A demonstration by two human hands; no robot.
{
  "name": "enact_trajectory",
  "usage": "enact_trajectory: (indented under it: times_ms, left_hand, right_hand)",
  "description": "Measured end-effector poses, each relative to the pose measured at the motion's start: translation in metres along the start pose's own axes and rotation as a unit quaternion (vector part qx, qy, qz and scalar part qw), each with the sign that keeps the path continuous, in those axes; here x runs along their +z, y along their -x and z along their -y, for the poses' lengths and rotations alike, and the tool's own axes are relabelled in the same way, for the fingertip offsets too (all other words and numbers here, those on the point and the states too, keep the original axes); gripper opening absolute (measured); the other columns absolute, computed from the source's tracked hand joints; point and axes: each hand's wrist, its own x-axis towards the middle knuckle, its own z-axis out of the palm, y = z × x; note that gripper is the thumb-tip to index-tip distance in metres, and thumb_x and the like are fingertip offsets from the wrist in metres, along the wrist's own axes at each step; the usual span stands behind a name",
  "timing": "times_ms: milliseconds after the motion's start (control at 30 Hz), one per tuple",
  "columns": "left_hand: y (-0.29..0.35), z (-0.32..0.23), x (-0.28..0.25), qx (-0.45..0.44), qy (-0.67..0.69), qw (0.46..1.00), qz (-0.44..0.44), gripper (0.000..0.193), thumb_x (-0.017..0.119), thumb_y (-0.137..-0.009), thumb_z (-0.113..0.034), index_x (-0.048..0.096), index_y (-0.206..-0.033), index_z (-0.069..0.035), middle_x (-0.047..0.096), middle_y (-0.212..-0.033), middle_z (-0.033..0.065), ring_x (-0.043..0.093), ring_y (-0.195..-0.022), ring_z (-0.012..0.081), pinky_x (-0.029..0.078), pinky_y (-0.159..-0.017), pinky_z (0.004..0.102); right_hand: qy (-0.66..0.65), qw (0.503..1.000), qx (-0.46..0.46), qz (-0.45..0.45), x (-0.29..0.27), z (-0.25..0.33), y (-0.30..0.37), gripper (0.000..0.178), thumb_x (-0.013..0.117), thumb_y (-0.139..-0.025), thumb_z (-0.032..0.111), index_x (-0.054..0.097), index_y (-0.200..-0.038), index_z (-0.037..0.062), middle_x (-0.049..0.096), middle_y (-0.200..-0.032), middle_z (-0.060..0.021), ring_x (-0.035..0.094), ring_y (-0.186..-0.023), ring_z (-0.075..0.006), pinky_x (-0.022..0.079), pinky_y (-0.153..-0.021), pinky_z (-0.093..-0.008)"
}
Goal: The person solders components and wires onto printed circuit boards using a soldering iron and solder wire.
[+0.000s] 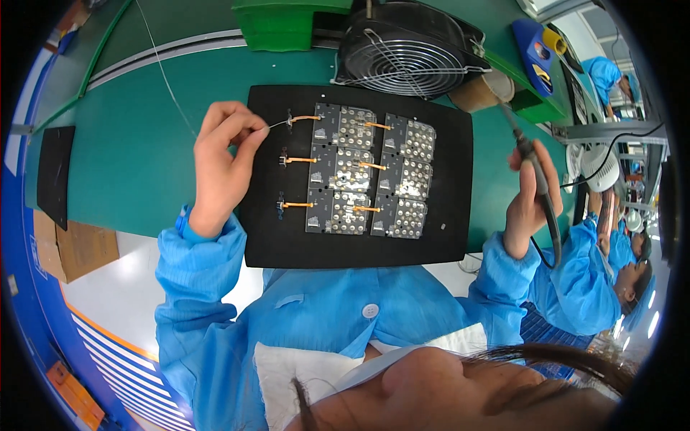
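Note:
My left hand (223, 164) pinches a thin solder wire (278, 124) beside the black mat's upper left part. Its free end reaches a small connector (290, 120) on an orange ribbon cable (307, 118) of the top left circuit board (327, 126). Several such dark boards, with clear covers over rows of round silvery spots, lie in two columns on the black mat (280, 244). Off the mat's right side, my right hand (533, 205) is closed round a soldering iron (527, 149). The iron's tip points up toward a brown round container (483, 91), apart from the boards.
A black fan (410, 54) with a wire guard stands behind the mat. Green bins (277, 25) and a blue holder (533, 54) are at the back. A dark flat panel (56, 176) lies far left on the green table (129, 136). Co-workers (586, 280) sit at right.

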Motion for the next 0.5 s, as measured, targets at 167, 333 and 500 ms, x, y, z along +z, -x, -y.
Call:
enact_trajectory:
  times_ms: [167, 333, 500]
  left_hand:
    - [0.020, -0.014, -0.009, 0.012, -0.081, 0.996, -0.017, 0.010, 0.068, -0.078, 0.007, 0.067, -0.085, -0.001, 0.056, -0.098, 0.0073, 0.057, -0.087, 0.0199, 0.047, -0.075, 0.0300]
    - [0.034, -0.027, -0.011, 0.062, -0.190, 0.980, -0.021, 0.014, 0.071, -0.073, 0.006, 0.069, -0.083, -0.004, 0.059, -0.102, 0.0072, 0.055, -0.099, 0.0262, 0.045, -0.084, 0.0351]
    - [0.039, -0.034, -0.001, 0.116, -0.241, 0.963, -0.015, 0.016, 0.073, -0.070, 0.005, 0.069, -0.082, -0.005, 0.060, -0.103, 0.0068, 0.054, -0.108, 0.0296, 0.045, -0.088, 0.0386]
  right_hand:
    - [0.146, 0.984, -0.101, 0.002, 0.009, -0.031, -0.022, 0.028, 0.069, -0.088, 0.004, 0.066, -0.115, -0.0015, 0.071, -0.093, -0.0140, 0.068, -0.084, -0.0169, 0.052, -0.075, -0.0264]
    - [0.128, 0.989, -0.067, 0.035, 0.014, -0.010, -0.002, 0.028, 0.071, -0.085, 0.006, 0.068, -0.113, 0.0009, 0.072, -0.095, -0.0129, 0.069, -0.082, -0.0176, 0.053, -0.075, -0.0268]
    - [-0.055, 0.946, -0.036, 0.319, 0.050, 0.041, 0.014, 0.032, 0.076, -0.079, 0.008, 0.069, -0.109, -0.0002, 0.071, -0.089, -0.0164, 0.071, -0.076, -0.0239, 0.055, -0.068, -0.0303]
